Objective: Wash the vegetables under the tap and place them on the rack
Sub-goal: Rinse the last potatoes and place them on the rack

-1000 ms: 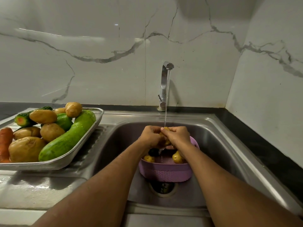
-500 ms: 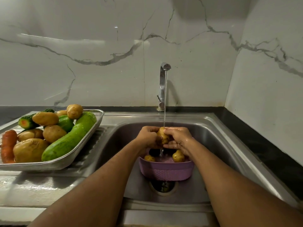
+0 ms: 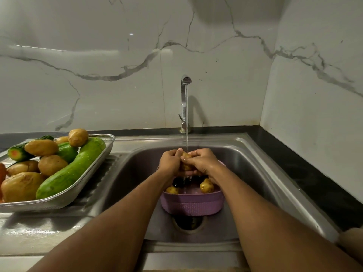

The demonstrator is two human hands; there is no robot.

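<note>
Water runs from the chrome tap (image 3: 184, 99) onto a small potato (image 3: 185, 156) that both hands hold over the sink. My left hand (image 3: 170, 162) grips it from the left and my right hand (image 3: 202, 160) curls round it from the right, hiding most of it. Below them a purple basket (image 3: 191, 204) stands in the sink with two small potatoes (image 3: 206, 186) and a dark vegetable (image 3: 177, 182) inside. A steel rack (image 3: 92, 174) on the left drainboard holds several potatoes, a long green gourd (image 3: 72, 170), cucumbers and a carrot.
The steel sink (image 3: 253, 173) has an open drain (image 3: 188, 222) just in front of the basket. A black counter strip (image 3: 306, 173) runs along the right, against marble walls behind and to the right.
Both hands have turned the potato under the stream and shifted slightly; my fingers now cover more of it. The rack and basket have not moved.
</note>
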